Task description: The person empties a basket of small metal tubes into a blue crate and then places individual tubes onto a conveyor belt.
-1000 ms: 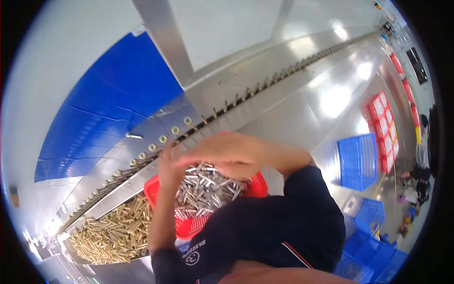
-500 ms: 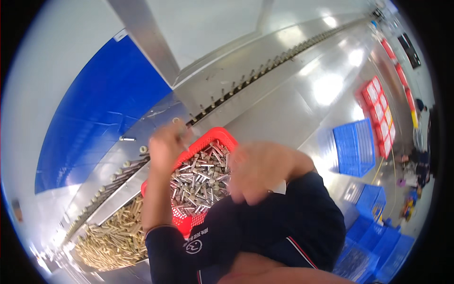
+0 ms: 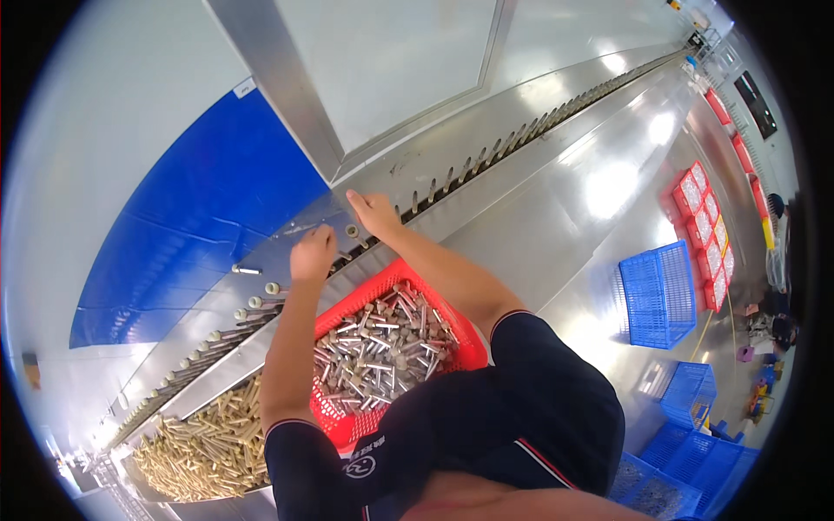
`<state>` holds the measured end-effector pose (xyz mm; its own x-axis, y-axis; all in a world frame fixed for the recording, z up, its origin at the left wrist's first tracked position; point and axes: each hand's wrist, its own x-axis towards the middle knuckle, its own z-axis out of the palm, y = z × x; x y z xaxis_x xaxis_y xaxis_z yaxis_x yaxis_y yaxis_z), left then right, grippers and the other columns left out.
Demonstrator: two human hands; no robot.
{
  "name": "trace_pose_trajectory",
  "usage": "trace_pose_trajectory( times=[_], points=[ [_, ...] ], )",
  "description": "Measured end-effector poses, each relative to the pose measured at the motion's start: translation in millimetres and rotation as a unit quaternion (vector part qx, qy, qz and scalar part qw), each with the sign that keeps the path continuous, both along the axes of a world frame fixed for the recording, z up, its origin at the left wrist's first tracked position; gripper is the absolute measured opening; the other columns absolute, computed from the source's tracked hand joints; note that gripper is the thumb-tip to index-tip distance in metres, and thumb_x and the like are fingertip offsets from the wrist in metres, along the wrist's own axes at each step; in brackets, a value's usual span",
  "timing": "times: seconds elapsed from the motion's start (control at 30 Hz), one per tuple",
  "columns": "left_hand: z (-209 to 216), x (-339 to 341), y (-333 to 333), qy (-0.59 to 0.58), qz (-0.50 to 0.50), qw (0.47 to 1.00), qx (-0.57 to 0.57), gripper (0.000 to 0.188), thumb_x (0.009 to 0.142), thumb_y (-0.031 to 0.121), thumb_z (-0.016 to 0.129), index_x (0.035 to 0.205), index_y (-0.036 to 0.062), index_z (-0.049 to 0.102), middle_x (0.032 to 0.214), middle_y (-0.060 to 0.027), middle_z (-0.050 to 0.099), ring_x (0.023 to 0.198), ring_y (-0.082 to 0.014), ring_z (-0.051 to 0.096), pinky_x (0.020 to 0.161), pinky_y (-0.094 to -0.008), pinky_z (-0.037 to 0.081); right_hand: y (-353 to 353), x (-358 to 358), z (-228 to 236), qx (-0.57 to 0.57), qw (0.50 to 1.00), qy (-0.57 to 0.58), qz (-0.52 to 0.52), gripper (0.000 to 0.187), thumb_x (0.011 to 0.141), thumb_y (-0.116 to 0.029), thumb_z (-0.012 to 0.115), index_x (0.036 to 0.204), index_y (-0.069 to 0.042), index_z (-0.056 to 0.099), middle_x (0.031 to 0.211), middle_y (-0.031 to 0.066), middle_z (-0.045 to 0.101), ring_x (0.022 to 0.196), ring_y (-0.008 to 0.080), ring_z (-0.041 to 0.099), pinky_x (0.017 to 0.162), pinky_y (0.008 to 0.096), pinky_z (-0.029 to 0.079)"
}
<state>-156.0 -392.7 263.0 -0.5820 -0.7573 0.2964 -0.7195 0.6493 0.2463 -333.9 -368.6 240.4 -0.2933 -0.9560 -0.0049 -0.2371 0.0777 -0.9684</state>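
My left hand (image 3: 314, 253) is held over the slotted rail (image 3: 452, 191), its fingers curled closed; whether anything is in them is hidden. Just to its right, my right hand (image 3: 375, 217) is by the rail too, fingers bent inward and a fingertip pointing up-left; their grip is hidden from view. Between the hands, a round-headed metal pin (image 3: 352, 232) sits at the rail. Below both forearms, a red perforated basket (image 3: 469, 343) holds a heap of silver headed pins (image 3: 382, 339).
Upright pins (image 3: 486, 156) line the rail at far right; round-headed pins (image 3: 208, 343) line its left part. Brass-coloured rods (image 3: 208, 447) lie heaped at lower left. One loose pin (image 3: 246, 270) lies beside the blue sheet (image 3: 200, 208). Blue crates (image 3: 658, 295) and red trays (image 3: 705, 230) stand right.
My right hand has moved from over the basket up and left to the rail. My left hand shifted slightly. The view has moved a little, and more of the pin heap shows.
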Motion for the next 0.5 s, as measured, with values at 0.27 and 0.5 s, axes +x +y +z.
trace_pose_trajectory(
  times=[0.27, 0.5],
  points=[
    [74.2, 19.8, 107.5, 0.028, -0.115, 0.963, 0.242, 0.028, 0.076, 0.023, 0.071, 0.091, 0.0028, 0.06, 0.1, -0.0197, 0.061, 0.095, -0.0332, 0.059, 0.079, -0.0426, 0.049, 130.3, -29.8, 62.6, 0.051, 0.962, -0.188, 0.189, 0.033, 0.092, -0.034, 0.049, 0.085, -0.005, 0.061, 0.076, 0.0055, 0.06, 0.067, 0.0123, 0.054, 0.059, 0.0289, 0.044],
    [-3.5, 55.7, 78.5, 0.05, 0.05, 0.997, -0.044, 0.046, 0.074, 0.032, 0.071, 0.112, 0.0111, 0.058, 0.122, -0.0188, 0.05, 0.113, -0.0357, 0.047, 0.096, -0.051, 0.034, 138.2, -25.7, -20.4, -0.13, 0.984, 0.022, -0.122, 0.035, 0.093, -0.024, 0.047, 0.119, -0.001, 0.051, 0.118, 0.0136, 0.053, 0.115, 0.0238, 0.047, 0.101, 0.0354, 0.032]
  ],
)
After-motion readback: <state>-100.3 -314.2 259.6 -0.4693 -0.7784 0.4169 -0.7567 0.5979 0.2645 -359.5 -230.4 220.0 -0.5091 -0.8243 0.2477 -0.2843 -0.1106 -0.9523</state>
